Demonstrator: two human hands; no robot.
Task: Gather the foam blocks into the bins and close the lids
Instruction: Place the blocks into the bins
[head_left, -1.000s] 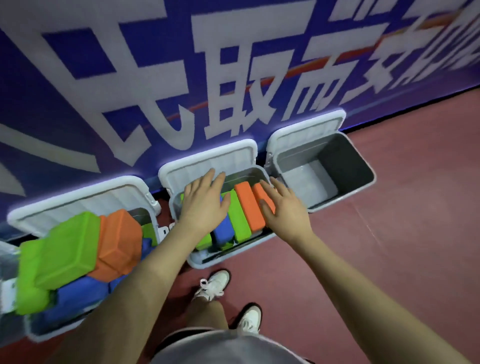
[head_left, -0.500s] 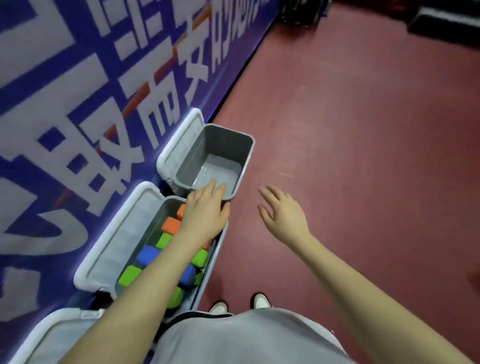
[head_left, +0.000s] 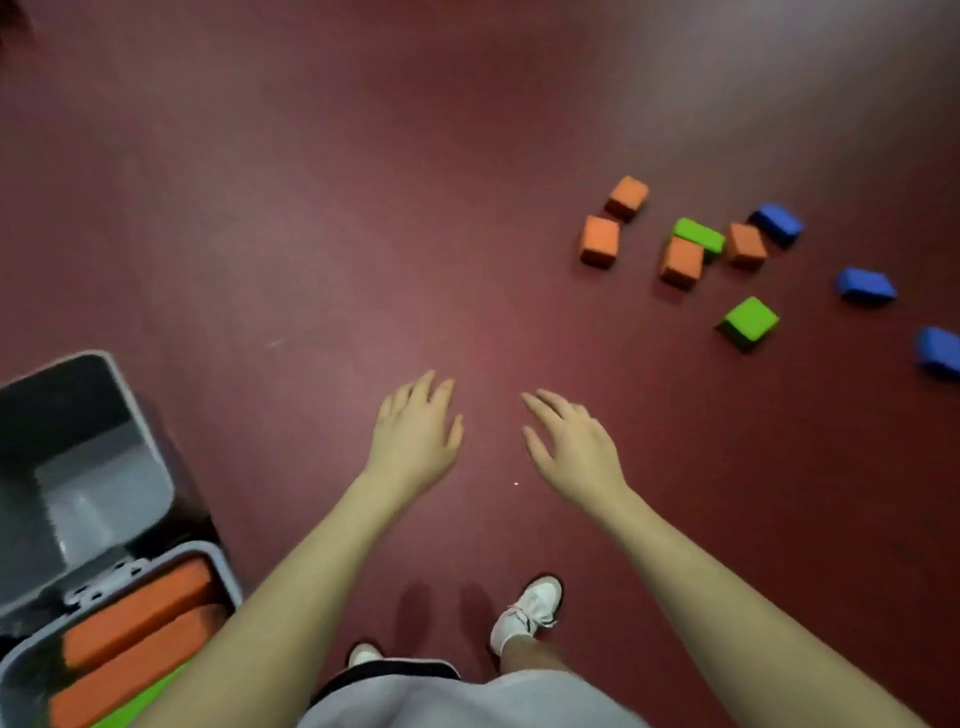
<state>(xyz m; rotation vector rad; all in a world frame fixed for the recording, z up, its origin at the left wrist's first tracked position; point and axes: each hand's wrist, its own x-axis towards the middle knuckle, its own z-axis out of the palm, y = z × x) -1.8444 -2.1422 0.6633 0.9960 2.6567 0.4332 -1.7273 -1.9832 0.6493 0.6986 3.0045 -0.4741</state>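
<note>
Dark red flooring (head_left: 311, 208) fills nearly the whole head view, and a broad bare stretch of it is seen between the hands and the scattered foam blocks at upper right. Both hands are held out over this floor, palms down, fingers straight and slightly spread; nothing is held by the left hand (head_left: 418, 434) or by the right hand (head_left: 571, 447), and a gap is kept between them. Two white shoes (head_left: 527, 610) are seen below, beside a grey garment at the bottom edge.

Compared with half a second ago, the blue lettered wall is no longer seen, the bins have been shifted to the lower left corner, and the left hand, then over the filled bin's rim, is now well clear of it.

On the floor, four orange blocks (head_left: 600, 241), two green blocks (head_left: 748, 319) and three blue blocks (head_left: 865, 283) are counted, the farthest blue one cut by the right edge. One orange block is touched by a green one; the rest lie near each other but apart.

At lower left, an open grey bin (head_left: 119, 395) is shown with nothing visible inside. Just below it, a second bin (head_left: 221, 571) is partly hidden by the left forearm; orange blocks and a strip of green are seen in it.
</note>
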